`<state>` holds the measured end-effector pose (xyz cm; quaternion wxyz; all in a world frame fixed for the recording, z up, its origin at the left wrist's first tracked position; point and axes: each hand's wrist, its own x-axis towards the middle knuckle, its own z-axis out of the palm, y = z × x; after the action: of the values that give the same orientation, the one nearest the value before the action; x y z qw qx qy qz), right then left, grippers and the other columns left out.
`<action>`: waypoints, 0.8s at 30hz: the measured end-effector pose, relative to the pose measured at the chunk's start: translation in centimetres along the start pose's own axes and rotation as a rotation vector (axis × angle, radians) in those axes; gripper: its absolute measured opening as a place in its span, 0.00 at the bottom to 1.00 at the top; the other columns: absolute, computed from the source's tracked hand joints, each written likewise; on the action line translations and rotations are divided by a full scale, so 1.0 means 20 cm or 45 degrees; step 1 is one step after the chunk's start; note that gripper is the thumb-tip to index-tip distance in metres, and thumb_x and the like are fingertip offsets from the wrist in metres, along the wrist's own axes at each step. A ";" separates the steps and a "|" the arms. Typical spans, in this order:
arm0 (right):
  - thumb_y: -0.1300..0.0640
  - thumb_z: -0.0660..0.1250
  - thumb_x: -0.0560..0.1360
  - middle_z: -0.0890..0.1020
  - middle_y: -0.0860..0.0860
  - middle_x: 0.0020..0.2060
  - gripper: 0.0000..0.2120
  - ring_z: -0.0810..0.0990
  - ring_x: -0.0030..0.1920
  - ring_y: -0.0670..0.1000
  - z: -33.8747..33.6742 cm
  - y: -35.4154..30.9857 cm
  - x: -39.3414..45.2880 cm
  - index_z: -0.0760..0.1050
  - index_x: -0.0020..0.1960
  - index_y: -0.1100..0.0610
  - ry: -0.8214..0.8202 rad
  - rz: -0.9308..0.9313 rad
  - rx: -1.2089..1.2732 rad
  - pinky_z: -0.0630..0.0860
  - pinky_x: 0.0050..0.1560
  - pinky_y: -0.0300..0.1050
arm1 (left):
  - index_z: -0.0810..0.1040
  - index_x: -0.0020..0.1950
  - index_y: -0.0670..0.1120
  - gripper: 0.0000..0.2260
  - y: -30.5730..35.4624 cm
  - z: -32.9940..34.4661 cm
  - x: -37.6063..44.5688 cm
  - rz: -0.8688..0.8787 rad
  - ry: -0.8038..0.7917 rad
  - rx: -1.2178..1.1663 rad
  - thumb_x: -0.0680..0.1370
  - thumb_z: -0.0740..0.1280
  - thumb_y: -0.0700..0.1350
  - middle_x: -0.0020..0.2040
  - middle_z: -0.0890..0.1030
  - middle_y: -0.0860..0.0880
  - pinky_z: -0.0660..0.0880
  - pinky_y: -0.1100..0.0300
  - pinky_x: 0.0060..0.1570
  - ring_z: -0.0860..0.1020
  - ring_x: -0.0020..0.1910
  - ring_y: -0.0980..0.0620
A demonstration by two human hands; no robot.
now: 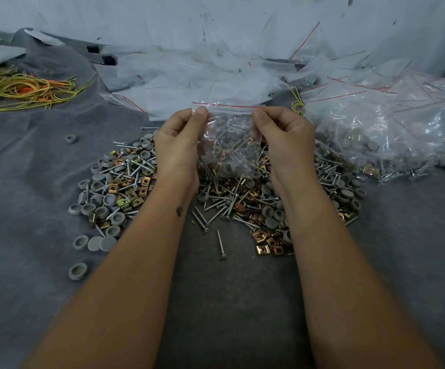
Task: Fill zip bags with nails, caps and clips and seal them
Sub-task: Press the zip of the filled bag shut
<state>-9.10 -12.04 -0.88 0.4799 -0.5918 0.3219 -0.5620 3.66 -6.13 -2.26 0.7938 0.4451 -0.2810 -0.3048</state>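
Left hand (181, 137) and right hand (282, 137) pinch the filled zip bag (229, 145) at its top corners, frame centre, above the hardware pile (125, 193).

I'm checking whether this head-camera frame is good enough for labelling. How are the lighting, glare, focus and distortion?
Head view: light is dim and even, with soft shadows only. Glare shows as white glints on the heap of filled bags at right. The held zip bag and both hands, left hand and right hand, are fairly sharp; the loose empty bags behind look softer. Wide-angle stretch enlarges the forearms towards the bottom edge.
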 end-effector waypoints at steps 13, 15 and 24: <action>0.65 0.71 0.74 0.80 0.47 0.28 0.08 0.76 0.31 0.45 0.02 -0.02 -0.02 0.81 0.40 0.54 -0.097 0.061 0.063 0.74 0.35 0.37 | 0.82 0.39 0.47 0.06 0.00 -0.01 0.00 -0.002 -0.125 0.093 0.76 0.71 0.41 0.35 0.83 0.54 0.75 0.66 0.36 0.78 0.34 0.59; 0.66 0.71 0.73 0.81 0.46 0.29 0.08 0.77 0.31 0.45 0.03 -0.02 -0.02 0.81 0.39 0.54 -0.099 0.081 0.107 0.76 0.36 0.38 | 0.81 0.40 0.45 0.06 0.00 -0.01 0.00 0.005 -0.128 0.071 0.77 0.70 0.40 0.33 0.82 0.54 0.75 0.67 0.34 0.78 0.32 0.59; 0.68 0.72 0.71 0.83 0.49 0.31 0.08 0.78 0.30 0.45 0.06 -0.02 -0.04 0.81 0.39 0.56 -0.166 0.151 0.198 0.75 0.33 0.37 | 0.81 0.42 0.44 0.05 0.01 0.02 -0.02 0.034 -0.225 0.094 0.78 0.68 0.38 0.32 0.82 0.53 0.75 0.67 0.33 0.79 0.32 0.60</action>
<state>-8.17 -10.95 -0.60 0.5766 -0.5680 0.2799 -0.5163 3.17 -5.85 -2.00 0.7529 0.4416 -0.3670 -0.3216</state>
